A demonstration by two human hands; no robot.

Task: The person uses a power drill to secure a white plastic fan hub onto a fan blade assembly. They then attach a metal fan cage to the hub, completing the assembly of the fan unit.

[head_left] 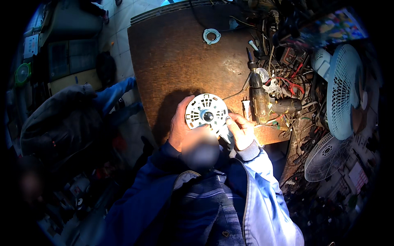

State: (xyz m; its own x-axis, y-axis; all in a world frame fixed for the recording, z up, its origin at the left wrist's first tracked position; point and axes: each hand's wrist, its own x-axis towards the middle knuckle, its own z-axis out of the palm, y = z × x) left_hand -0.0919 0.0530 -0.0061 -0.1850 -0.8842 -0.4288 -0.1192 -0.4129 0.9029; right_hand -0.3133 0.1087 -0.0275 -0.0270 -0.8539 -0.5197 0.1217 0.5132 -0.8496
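Note:
A round white slotted fan motor housing (205, 108) is held close in front of my chest, its face turned up. At its centre sits a dark, shiny round hub (208, 117). My left hand (178, 126) is closed around the housing's left side. At the right rim, my right hand (243, 131) has its thumb and fingers pinched together; what lies between them is too small to make out. A white pointed piece (225, 134) shows just below the rim. A blurred patch hides the lower edge of the housing.
On the brown wooden table (172, 53) lies a pale ring (211, 36) at the back. A cordless drill (259, 96) and a white plug (246, 107) lie right of my hands. Tangled wires and tools (293, 82) crowd the right side, beside a blue fan (342, 90) and a wire fan grille (327, 151).

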